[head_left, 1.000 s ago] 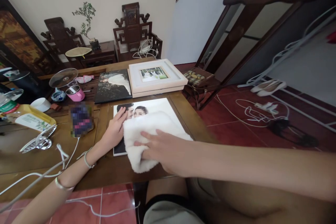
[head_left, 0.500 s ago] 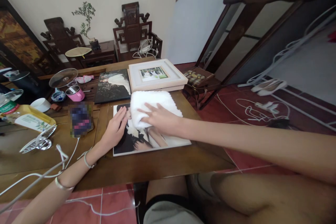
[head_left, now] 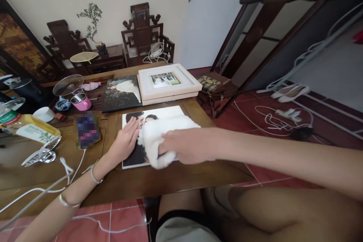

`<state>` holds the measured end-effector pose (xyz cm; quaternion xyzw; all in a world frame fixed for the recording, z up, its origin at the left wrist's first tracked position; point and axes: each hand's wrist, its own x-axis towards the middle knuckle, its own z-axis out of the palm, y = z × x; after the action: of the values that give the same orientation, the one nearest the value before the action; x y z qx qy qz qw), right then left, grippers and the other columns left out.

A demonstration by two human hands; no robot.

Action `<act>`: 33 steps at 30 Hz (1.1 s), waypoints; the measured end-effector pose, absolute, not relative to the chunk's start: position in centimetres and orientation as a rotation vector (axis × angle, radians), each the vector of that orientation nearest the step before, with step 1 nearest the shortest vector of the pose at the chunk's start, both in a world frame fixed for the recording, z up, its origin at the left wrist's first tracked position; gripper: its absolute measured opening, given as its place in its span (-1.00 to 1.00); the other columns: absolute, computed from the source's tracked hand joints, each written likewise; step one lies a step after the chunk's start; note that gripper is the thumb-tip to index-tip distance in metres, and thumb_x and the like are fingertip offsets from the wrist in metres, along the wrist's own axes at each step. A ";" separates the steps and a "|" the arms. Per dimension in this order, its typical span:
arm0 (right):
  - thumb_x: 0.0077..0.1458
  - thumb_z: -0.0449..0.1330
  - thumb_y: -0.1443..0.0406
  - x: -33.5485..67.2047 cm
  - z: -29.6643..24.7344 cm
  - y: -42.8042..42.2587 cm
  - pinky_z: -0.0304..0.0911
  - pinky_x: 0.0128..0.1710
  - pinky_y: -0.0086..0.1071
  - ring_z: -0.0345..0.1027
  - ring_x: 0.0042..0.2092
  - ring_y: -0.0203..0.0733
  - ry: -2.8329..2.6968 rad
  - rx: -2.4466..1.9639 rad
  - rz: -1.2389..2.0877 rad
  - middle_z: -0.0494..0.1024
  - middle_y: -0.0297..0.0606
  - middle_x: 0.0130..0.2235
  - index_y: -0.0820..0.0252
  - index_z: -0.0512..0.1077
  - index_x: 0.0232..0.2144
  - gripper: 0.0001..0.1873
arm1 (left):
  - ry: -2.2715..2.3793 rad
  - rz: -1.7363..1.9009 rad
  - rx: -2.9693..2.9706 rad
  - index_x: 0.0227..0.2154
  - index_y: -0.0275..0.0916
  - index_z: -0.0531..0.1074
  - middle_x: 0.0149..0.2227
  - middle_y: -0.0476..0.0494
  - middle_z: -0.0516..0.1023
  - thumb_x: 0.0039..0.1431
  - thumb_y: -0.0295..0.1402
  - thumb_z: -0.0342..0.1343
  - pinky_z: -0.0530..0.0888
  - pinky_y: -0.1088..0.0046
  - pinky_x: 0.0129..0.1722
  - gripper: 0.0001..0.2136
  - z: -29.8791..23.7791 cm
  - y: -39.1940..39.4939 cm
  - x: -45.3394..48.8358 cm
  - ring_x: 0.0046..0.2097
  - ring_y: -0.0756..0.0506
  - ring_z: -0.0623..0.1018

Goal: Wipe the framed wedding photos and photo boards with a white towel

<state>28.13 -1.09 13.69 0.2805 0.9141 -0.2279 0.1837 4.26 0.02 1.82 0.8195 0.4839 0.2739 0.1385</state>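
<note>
A large photo print [head_left: 167, 112] lies flat on the wooden table [head_left: 159, 181] in front of me. My left hand [head_left: 124, 144] rests flat on the print's left edge with its fingers stretched out. My right hand [head_left: 185, 146] is closed on a fluffy white cloth [head_left: 159, 133] and presses it onto the middle of the print. The cloth covers most of the picture's lower half.
Behind the print lie a dark photo print [head_left: 122, 92] and a stack of white frames [head_left: 167, 83]. To the left are a pink cup [head_left: 81, 102], a small fan [head_left: 68, 84], a yellow tray [head_left: 31, 130] and white cables [head_left: 56, 181]. Cables and shoes lie on the red floor at right.
My right hand slid the cloth from the near edge up to the print's far edge, then back down to the middle. My left hand stayed on the left edge.
</note>
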 end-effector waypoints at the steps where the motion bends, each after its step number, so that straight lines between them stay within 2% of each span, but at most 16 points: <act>1: 0.05 0.07 0.50 28.2 13.7 -0.4 0.17 -0.38 -0.38 0.44 -0.22 -0.12 2.568 0.856 -0.658 0.54 -0.13 -0.18 0.05 0.53 -0.05 -0.52 | 1.377 0.765 2.417 0.20 -0.38 0.31 0.30 -0.37 0.24 0.39 -0.22 -0.18 0.17 0.08 0.33 -0.53 1.6 0.1 3.9 0.36 -0.23 0.16; 5: 0.14 0.12 0.35 28.2 13.2 2.4 0.15 -0.36 -0.41 0.41 -0.25 -0.13 2.630 1.072 -0.682 0.54 -0.13 -0.25 0.14 0.50 0.01 -0.62 | 1.338 0.762 2.483 0.23 -0.31 0.27 0.31 -0.34 0.23 0.39 -0.28 -0.16 0.19 0.01 0.32 -0.57 1.2 0.2 3.4 0.36 -0.24 0.16; 7: 0.14 0.16 0.25 27.9 12.9 3.7 0.15 -0.33 -0.39 0.40 -0.23 -0.10 2.685 1.124 -0.691 0.56 -0.13 -0.23 0.17 0.47 0.04 -0.59 | 1.318 0.760 2.484 0.24 -0.28 0.26 0.31 -0.30 0.24 0.39 -0.30 -0.17 0.19 0.02 0.32 -0.57 1.4 0.1 3.6 0.36 -0.22 0.17; 10: 0.11 0.15 0.32 26.8 12.7 5.5 0.15 -0.27 -0.39 0.39 -0.17 -0.10 2.767 1.060 -0.713 0.57 -0.12 -0.15 0.23 0.45 0.06 -0.56 | 1.309 0.743 2.489 0.20 -0.29 0.31 0.30 -0.30 0.28 0.39 -0.31 -0.16 0.22 0.04 0.31 -0.60 1.6 0.2 4.0 0.35 -0.23 0.19; 13: 0.02 0.15 0.41 24.9 12.9 6.9 0.12 -0.32 -0.40 0.39 -0.18 -0.12 2.802 0.982 -0.711 0.59 -0.16 -0.15 0.24 0.46 0.03 -0.53 | 1.302 0.759 2.495 0.15 -0.28 0.37 0.24 -0.31 0.37 0.39 -0.31 -0.14 0.31 0.08 0.26 -0.63 1.7 0.3 4.4 0.30 -0.24 0.30; 15: -0.01 0.12 0.44 23.2 12.8 7.6 0.10 -0.37 -0.40 0.38 -0.21 -0.13 2.832 0.917 -0.635 0.59 -0.17 -0.17 0.23 0.47 0.01 -0.52 | 1.304 0.772 2.495 0.13 -0.25 0.39 0.17 -0.30 0.45 0.38 -0.31 -0.12 0.38 0.10 0.21 -0.64 1.9 0.3 4.5 0.23 -0.25 0.40; 18: -0.01 0.06 0.50 20.9 12.5 8.3 0.12 -0.31 -0.39 0.38 -0.15 -0.11 2.933 0.738 -0.499 0.58 -0.13 -0.10 0.22 0.47 0.03 -0.46 | 1.304 0.767 2.487 0.11 -0.26 0.41 0.10 -0.31 0.52 0.37 -0.31 -0.11 0.41 0.10 0.16 -0.64 2.4 0.3 4.8 0.17 -0.26 0.47; 22: -0.03 0.05 0.54 19.1 12.3 8.2 0.14 -0.26 -0.38 0.38 -0.13 -0.12 2.999 0.596 -0.486 0.57 -0.13 -0.07 0.16 0.47 0.06 -0.41 | 1.293 0.787 2.458 0.05 -0.25 0.46 0.05 -0.30 0.55 0.36 -0.32 -0.10 0.39 0.10 0.17 -0.67 3.2 0.0 4.9 0.14 -0.27 0.49; 29: -0.03 0.11 0.50 20.9 14.5 7.1 0.18 -0.27 -0.38 0.40 -0.13 -0.09 2.804 0.788 -0.518 0.56 -0.09 -0.05 0.24 0.42 0.11 -0.40 | 1.340 0.767 2.471 0.09 -0.28 0.42 0.07 -0.34 0.53 0.37 -0.32 -0.13 0.44 0.11 0.12 -0.64 3.5 -0.7 3.6 0.12 -0.26 0.51; 33: -0.02 0.06 0.52 24.5 14.1 6.8 0.20 -0.19 -0.39 0.40 -0.12 -0.11 2.791 0.805 -0.642 0.56 -0.09 -0.07 0.31 0.42 0.10 -0.41 | 1.306 0.783 2.483 0.15 -0.28 0.37 0.19 -0.33 0.43 0.37 -0.32 -0.14 0.32 0.07 0.25 -0.62 3.1 -0.6 2.9 0.26 -0.24 0.36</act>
<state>24.54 6.83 14.07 0.2696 0.9349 -0.2151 0.0834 2.86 -0.64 3.07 0.8468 0.4456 0.2671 0.1143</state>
